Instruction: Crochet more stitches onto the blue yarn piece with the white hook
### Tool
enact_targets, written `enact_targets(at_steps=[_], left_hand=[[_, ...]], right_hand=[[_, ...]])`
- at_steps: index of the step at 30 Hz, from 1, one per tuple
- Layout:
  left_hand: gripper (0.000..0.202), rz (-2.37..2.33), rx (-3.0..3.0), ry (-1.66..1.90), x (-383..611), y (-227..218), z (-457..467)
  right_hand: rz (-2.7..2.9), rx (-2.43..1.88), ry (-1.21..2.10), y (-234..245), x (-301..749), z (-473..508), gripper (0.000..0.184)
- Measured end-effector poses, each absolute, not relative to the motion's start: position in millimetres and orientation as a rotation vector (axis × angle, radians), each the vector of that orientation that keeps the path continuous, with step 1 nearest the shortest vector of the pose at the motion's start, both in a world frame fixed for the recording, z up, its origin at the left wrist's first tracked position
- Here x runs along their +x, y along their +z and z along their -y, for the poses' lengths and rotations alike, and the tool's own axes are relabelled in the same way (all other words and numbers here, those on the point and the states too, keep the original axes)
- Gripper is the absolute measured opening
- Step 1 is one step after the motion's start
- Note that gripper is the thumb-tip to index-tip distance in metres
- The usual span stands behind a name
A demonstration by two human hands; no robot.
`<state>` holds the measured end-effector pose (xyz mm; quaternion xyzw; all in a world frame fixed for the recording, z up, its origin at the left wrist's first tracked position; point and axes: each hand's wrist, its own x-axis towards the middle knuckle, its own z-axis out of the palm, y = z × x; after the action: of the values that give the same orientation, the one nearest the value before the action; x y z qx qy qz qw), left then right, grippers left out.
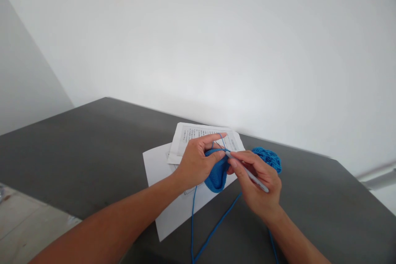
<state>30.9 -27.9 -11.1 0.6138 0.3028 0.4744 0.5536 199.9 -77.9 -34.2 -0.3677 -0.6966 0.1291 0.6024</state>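
Observation:
My left hand (pixel 198 159) is closed on a piece of blue crocheted fabric (pixel 217 175), pinching its top edge, with a strand of blue yarn looped over the outstretched forefinger. My right hand (pixel 258 181) is closed on a pale grey crochet hook (pixel 247 172) whose tip meets the fabric's edge by my left thumb. Blue yarn (pixel 213 229) hangs from the work down past the table's front edge. Behind my right hand lies a ball of blue yarn (pixel 269 157), partly hidden by the fingers.
Both hands hover over a dark grey table (pixel 93 148) set against a white wall. A printed sheet (pixel 192 134) lies on a larger blank white sheet (pixel 173 210) under the hands. A pale floor shows at lower left.

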Motion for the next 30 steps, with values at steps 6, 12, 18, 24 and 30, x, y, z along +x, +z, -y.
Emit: enact_targets(at_steps=[6, 12, 18, 24, 30], left_hand=[[0.065, -0.701, 1.3, 1.144, 32, -12, 26], [0.067, -0.703, 1.182, 1.163, 36, -12, 26], [0.065, -0.688, 1.081, 1.164, 37, -9, 27], [0.071, -0.596, 0.847, 1.094, 36, -5, 27], [0.063, -0.554, 0.76, 1.036, 33, -2, 26]], right_hand=[[1.604, -0.831, 0.315, -35, 198, 78, 0.031], [1.628, -0.836, 0.31, -36, 200, 78, 0.033], [1.688, -0.868, 0.176, -36, 200, 79, 0.034], [1.781, -0.863, -0.167, -32, 191, 85, 0.046], [1.869, -0.88, -0.422, -28, 185, 88, 0.062]])
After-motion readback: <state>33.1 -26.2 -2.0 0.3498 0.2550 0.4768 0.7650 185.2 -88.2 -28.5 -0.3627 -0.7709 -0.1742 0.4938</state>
